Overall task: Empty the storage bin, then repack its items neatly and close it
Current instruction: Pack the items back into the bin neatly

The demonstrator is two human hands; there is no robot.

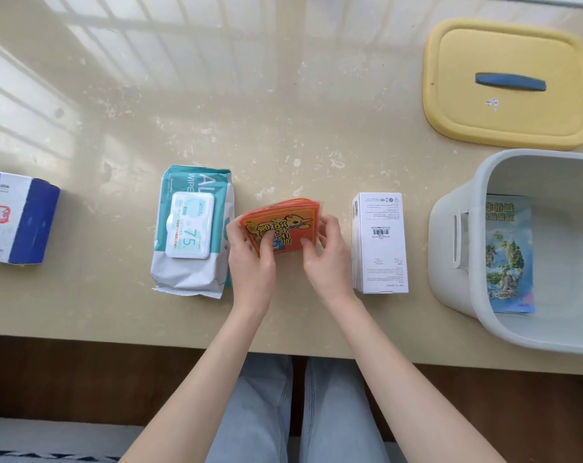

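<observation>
Both hands hold a stack of orange packets [285,222] just above the table's middle. My left hand [251,259] grips its left side with the thumb on top; my right hand [327,255] pinches its right edge. The pale grey storage bin [450,235] stands open at the right, with a blue-green map leaflet [509,255] lying inside. Its yellow lid [507,55] with a blue handle lies flat behind it. A pack of alcohol wipes [193,228] lies left of my hands, a white box [380,242] right of them.
A blue and white box [16,218] sits at the far left of the beige table [283,111]. The table's front edge runs just below my wrists, with my legs under it.
</observation>
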